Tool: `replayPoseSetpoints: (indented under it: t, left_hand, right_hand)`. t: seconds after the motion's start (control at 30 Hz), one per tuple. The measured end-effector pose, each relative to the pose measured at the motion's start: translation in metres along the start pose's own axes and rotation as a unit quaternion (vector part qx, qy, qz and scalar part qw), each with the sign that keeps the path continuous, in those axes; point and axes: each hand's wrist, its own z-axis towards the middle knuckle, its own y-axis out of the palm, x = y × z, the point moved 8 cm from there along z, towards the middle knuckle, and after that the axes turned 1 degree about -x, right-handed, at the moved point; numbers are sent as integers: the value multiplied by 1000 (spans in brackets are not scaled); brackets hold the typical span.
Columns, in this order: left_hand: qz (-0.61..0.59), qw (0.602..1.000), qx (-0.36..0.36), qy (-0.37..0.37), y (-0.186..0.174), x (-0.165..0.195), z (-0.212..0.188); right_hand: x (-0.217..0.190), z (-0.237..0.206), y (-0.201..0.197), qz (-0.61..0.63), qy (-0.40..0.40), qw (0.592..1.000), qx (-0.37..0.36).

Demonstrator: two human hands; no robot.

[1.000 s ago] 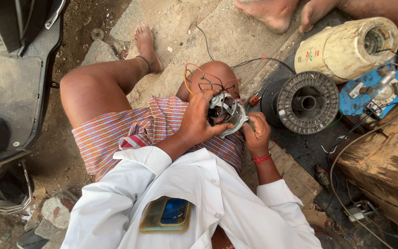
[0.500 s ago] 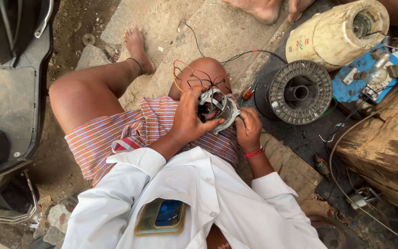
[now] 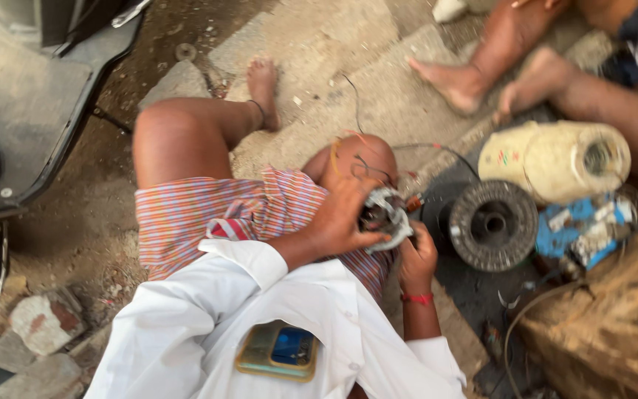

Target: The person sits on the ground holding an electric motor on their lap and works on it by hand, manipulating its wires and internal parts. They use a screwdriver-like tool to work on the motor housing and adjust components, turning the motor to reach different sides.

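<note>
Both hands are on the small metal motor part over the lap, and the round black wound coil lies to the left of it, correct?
Not quite: in the head view the round black wound coil lies right of the small metal motor part. Left hand and right hand both hold it over the lap.

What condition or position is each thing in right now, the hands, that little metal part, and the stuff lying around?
Left hand: gripping the small metal motor part from the left.
Right hand: closed on the part from below.
Small metal motor part: held over the lap, wires trailing.
Round dark winding core: lying flat.
Cream cylinder: on its side.
Phone: in shirt pocket.
</note>
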Motion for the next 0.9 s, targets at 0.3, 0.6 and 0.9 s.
replayPoseSetpoints:
  t: [0.3, 0.6, 0.9]
  left_hand:
    - [-5, 1000, 11, 4, -62, -71, 31]
    - [-31, 999, -10, -17, -119, -144, 59]
    - [-48, 998, 8, -31, -101, -124, 37]
  right_hand:
    - [13, 51, 65, 23, 39, 997, 56]
    - [-38, 97, 167, -311, -85, 945, 63]
    - [-39, 67, 141, -298, -108, 947, 57]
